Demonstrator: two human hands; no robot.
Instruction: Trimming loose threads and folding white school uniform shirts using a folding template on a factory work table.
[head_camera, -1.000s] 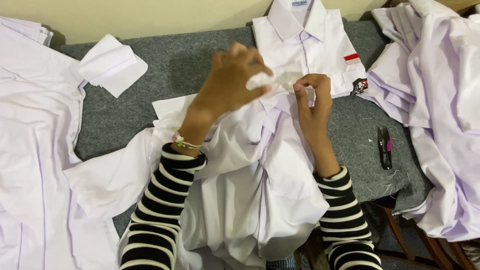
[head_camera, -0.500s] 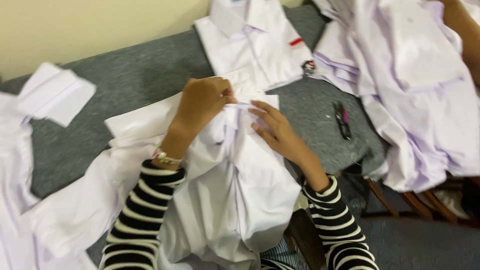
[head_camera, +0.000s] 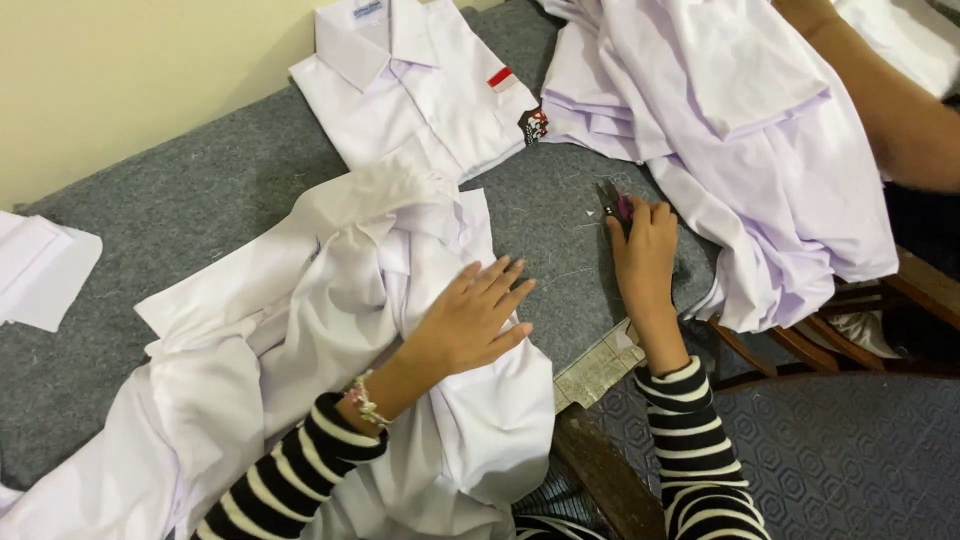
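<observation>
A crumpled white shirt (head_camera: 330, 330) lies on the grey felt table cover (head_camera: 200, 200) in front of me. My left hand (head_camera: 470, 318) rests flat on it, fingers spread, holding nothing. My right hand (head_camera: 642, 255) reaches across the felt to a small pair of thread snips with a pink handle (head_camera: 612, 200); its fingertips touch or close around them, and the grip is partly hidden. Both arms wear black-and-white striped sleeves.
A folded white shirt with a red chest patch (head_camera: 420, 90) lies at the far side. A pile of white shirts (head_camera: 740, 150) sits at the right, with another person's arm (head_camera: 890, 110) over it. White cloth (head_camera: 40, 265) lies at the left edge. A wooden table edge (head_camera: 600, 470) is near me.
Both hands have left the shirt's collar area. The left hand dropped flat onto the shirt; the right hand moved right to the snips. The view shifted right.
</observation>
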